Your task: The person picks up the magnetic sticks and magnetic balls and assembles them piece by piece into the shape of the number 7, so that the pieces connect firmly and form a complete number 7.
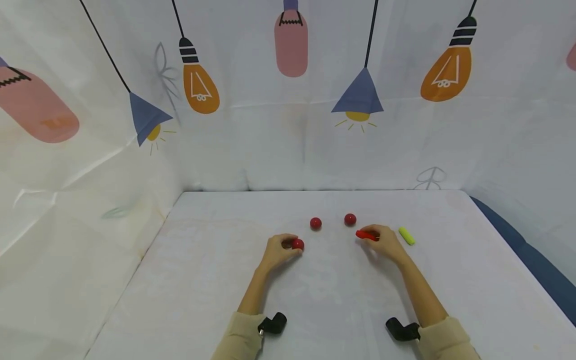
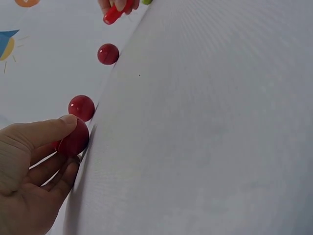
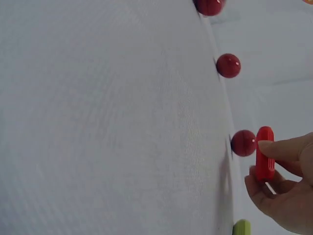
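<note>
Between thumb and fingers, my left hand grips a glossy red ball low over the white table. A second red ball lies on the table just beyond that hand, and a third red ball sits farther right. My right hand pinches a short red stick with ribbed sides, raised above the tabletop. In the right wrist view the stick stands upright beside the third ball, which it slightly overlaps. Right of this hand lies a short yellow-green stick.
The white table reaches back to a pale hanging sheet printed with lamps and bulbs. Another stretch of sheet runs along the left side. Dark blue material shows past the right edge. Black wrist devices sit at both cuffs.
</note>
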A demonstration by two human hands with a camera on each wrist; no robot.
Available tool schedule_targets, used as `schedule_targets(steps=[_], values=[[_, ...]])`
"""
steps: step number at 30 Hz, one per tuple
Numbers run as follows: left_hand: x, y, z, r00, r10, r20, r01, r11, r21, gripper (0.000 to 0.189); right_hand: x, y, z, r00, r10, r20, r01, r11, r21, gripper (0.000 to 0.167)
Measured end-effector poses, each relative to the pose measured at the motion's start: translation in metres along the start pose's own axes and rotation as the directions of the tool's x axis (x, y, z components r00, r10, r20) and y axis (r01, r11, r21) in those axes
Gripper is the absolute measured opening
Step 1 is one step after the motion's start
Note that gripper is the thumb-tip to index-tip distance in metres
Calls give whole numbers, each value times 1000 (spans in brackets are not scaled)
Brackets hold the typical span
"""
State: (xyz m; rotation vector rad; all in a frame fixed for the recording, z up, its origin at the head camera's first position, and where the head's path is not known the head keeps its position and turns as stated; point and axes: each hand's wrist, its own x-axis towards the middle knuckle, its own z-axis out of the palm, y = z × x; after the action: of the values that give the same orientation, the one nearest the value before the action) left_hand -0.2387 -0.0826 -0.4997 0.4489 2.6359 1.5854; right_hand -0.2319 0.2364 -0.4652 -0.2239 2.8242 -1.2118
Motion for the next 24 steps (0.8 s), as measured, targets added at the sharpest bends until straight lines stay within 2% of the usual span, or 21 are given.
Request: schedule_targets(steps=[5,11,17,24], values=[[-2,1,0,1000,0,2,0,1000,17,40,-1,-8,6,999,-12,37,11,1000,22,33],[-4,3,2,999,-48,4,48,999,6,42,-3,-15,15,998,-42,44,42,999,6,30],[-5,3,3,999,-38,-6,38,999,9,41,-3,-20,28,996,-63,65,65,998,-24,30],[-7,7,4,999,-46,-11,46,999,11,40,0,-27,39,996,-55,72,56,998,-9,31]])
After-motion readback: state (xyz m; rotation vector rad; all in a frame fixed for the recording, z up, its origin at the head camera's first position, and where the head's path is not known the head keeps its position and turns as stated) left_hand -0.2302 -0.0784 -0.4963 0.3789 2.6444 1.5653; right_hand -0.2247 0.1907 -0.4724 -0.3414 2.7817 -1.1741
